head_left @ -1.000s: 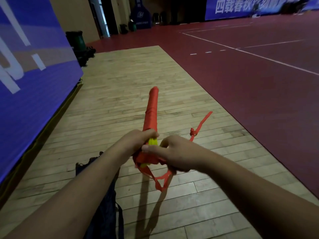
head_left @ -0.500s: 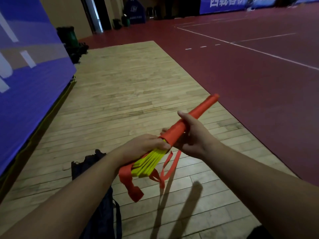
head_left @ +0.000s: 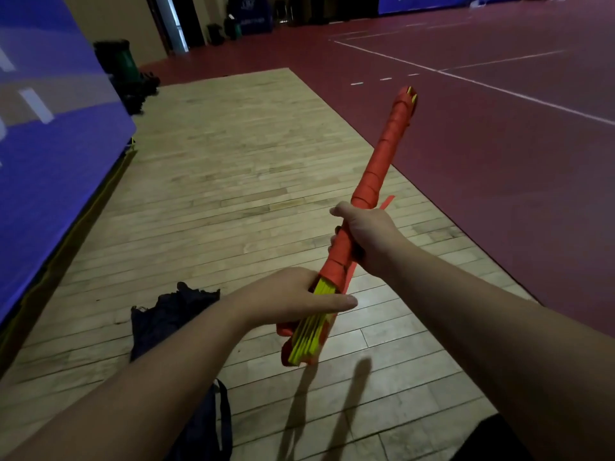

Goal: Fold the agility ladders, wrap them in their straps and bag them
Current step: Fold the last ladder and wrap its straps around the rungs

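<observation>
Both hands grip the strap-wrapped ladder bundle (head_left: 372,181) above the floor: right hand (head_left: 369,232) clenched mid-shaft, left hand (head_left: 293,301) pinching the loose yellow rungs (head_left: 311,334); likely light, stiff lengthwise, best held where wrapped.

- Left hand (head_left: 293,299) closed round the near end of the bundle, thumb stretched toward 3 o'clock, forearm reaching in from 7 o'clock.
- Right hand (head_left: 366,232) gripping higher up, toward 1 o'clock, knuckles up, forearm entering from 5 o'clock.
</observation>
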`<action>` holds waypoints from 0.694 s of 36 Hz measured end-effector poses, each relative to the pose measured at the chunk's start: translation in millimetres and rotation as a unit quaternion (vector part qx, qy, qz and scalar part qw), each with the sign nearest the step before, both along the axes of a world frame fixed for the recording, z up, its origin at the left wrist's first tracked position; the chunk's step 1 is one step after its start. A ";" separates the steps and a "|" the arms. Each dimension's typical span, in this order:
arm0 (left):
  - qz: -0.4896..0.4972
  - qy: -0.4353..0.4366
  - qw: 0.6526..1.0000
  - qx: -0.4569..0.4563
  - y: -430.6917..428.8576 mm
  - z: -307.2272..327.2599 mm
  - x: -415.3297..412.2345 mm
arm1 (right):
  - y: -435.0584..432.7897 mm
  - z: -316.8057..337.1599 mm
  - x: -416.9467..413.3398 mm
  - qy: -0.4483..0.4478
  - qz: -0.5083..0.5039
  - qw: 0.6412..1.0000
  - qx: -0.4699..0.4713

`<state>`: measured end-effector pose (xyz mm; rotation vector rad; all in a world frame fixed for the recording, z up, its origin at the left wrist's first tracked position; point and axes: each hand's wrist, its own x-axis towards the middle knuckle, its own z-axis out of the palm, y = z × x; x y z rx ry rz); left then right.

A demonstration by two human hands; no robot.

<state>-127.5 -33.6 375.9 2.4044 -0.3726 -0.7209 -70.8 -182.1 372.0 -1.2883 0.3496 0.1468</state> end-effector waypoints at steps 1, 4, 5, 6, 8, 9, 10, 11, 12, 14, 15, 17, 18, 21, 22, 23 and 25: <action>0.009 -0.010 1.000 -0.013 -1.3 -3.3 1.0 | 1.2 0.4 -1.2 -0.009 -0.005 1.000 -0.016; 0.035 0.011 0.995 -0.097 -1.0 -1.2 0.8 | 0.1 4.6 -4.7 -0.039 -0.012 0.999 0.016; 0.050 0.036 0.986 -0.157 0.8 2.2 -0.2 | -0.8 8.7 -5.5 -0.047 -0.008 0.996 0.074; 0.064 0.080 0.967 -0.234 2.4 6.1 -1.7 | -1.7 13.3 -6.5 -0.054 0.002 0.987 0.153; 0.050 0.189 0.910 -0.366 3.0 14.3 -7.7 | -2.4 23.5 -10.1 -0.060 0.034 0.952 0.298; 0.031 0.224 0.891 -0.393 2.4 15.3 -9.8 | -1.0 27.4 -12.8 -0.056 0.051 0.936 0.343; 0.014 0.241 0.885 -0.398 1.2 14.9 -11.2 | 0.7 29.5 -15.5 -0.048 0.067 0.926 0.369; 0.003 0.240 0.888 -0.392 0.0 12.5 -11.7 | 2.2 30.1 -17.3 -0.040 0.085 0.919 0.382; 0.003 0.234 0.893 -0.384 -1.6 10.6 -11.7 | 3.0 30.1 -18.5 -0.037 0.102 0.917 0.383; 0.026 0.217 0.906 -0.364 -2.9 11.0 -11.3 | 4.0 28.2 -18.6 -0.030 0.125 0.925 0.358; 0.038 0.198 0.916 -0.346 -3.7 11.4 -11.2 | 3.7 26.9 -18.2 -0.025 0.132 0.931 0.339; 0.048 0.179 0.933 -0.309 -5.4 12.5 -12.5 | 3.6 23.2 -18.6 -0.017 0.141 0.945 0.296; 0.050 0.182 0.936 -0.297 -5.6 12.4 -13.8 | 4.3 21.5 -19.5 -0.017 0.146 0.949 0.277; 0.038 0.184 0.945 -0.269 -4.4 6.7 -14.6 | 5.2 18.8 -21.3 -0.026 0.159 0.960 0.231; 0.034 0.177 0.949 -0.258 -4.0 6.0 -14.1 | 3.7 19.3 -20.9 -0.031 0.160 0.963 0.215; 0.033 0.166 0.955 -0.244 -3.6 5.9 -13.5 | 2.1 19.5 -20.0 -0.034 0.160 0.966 0.199; 0.033 0.143 0.967 -0.207 -2.5 7.8 -11.7 | -1.5 20.7 -18.3 -0.038 0.154 0.973 0.167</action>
